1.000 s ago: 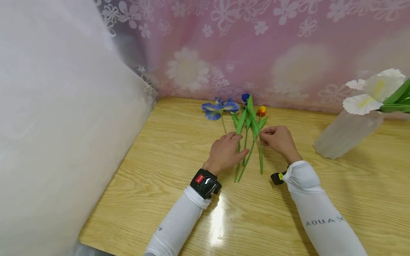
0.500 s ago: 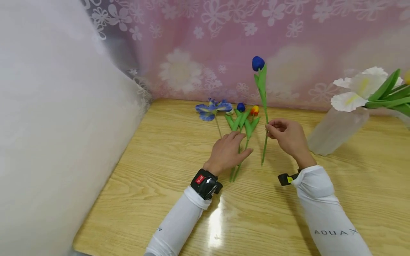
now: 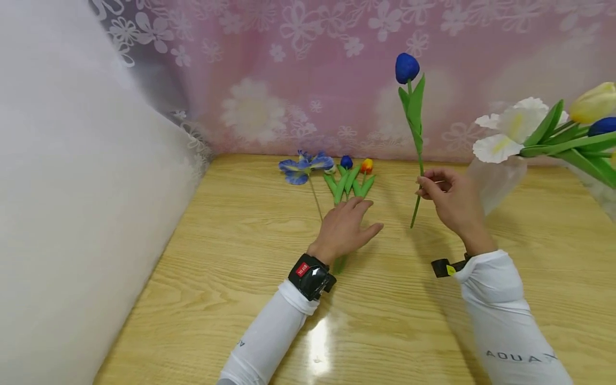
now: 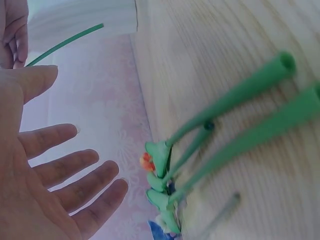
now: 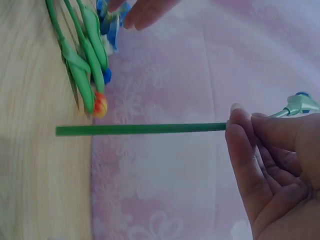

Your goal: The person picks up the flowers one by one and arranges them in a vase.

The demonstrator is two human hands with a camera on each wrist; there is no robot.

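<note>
Between thumb and fingertips, my right hand (image 3: 454, 203) pinches the green stem of a blue tulip (image 3: 407, 68), which stands nearly upright above the table. In the right wrist view, the stem's lower end (image 5: 140, 130) sticks out past the fingers. My left hand (image 3: 344, 227) is spread over the stems of the flowers lying on the table. The left wrist view shows its fingers (image 4: 80, 185) straight and apart from those stems (image 4: 235, 95). Lying there are a blue iris (image 3: 303, 168), an orange-red tulip (image 3: 367, 166), another blue tulip (image 3: 346, 162) and a whitish bloom (image 3: 331, 170), partly hidden.
A frosted vase (image 3: 495, 179) at the right, partly behind my right hand, holds a white iris (image 3: 505, 131), a pale yellow tulip (image 3: 594, 104) and other flowers. Behind the wooden table (image 3: 216, 299) hangs a pink floral curtain (image 3: 298, 96). White sheeting (image 3: 86, 187) borders the left side.
My right hand has lifted the blue tulip off the group of flowers and carried it up and right, towards the vase. The left hand stays over the stems. The view has shifted right.
</note>
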